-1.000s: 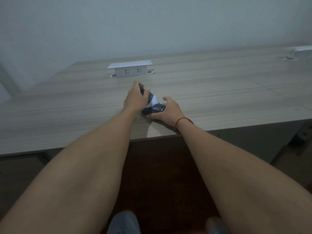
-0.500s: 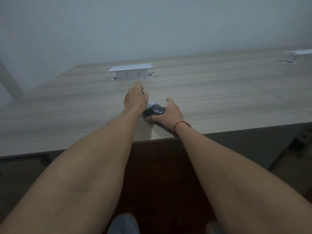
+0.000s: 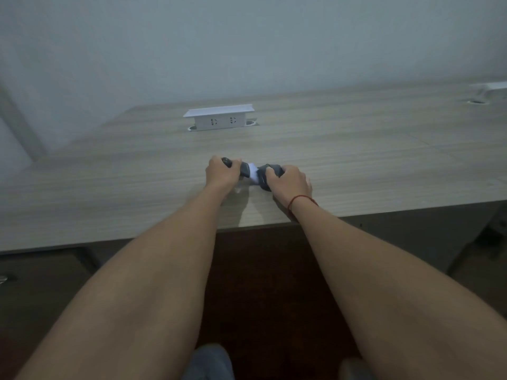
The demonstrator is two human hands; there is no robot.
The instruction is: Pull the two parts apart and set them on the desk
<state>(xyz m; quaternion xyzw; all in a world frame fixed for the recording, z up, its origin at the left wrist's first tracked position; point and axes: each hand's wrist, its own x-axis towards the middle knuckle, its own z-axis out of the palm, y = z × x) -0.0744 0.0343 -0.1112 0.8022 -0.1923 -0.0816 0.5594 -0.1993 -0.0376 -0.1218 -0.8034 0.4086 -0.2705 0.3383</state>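
My left hand (image 3: 219, 174) grips a dark bar-shaped object (image 3: 242, 170) whose rounded end sticks out past my fingers. My right hand (image 3: 289, 182), with a red string at the wrist, grips a dark rounded object (image 3: 263, 175) that looks like a computer mouse. A small white piece (image 3: 253, 175) shows between the two dark objects. Both hands are low over the wooden desk (image 3: 356, 165) near its front edge. What the white piece belongs to is hidden by my fingers.
A white pop-up socket box (image 3: 218, 119) stands on the desk behind my hands. A second white fitting (image 3: 493, 87) sits at the far right. The wall rises behind the desk. Dark floor and my feet show below the desk edge.
My hands have drawn apart sideways. The dark object in my right hand has shifted right and turned, and more of the white piece between the two objects is visible.
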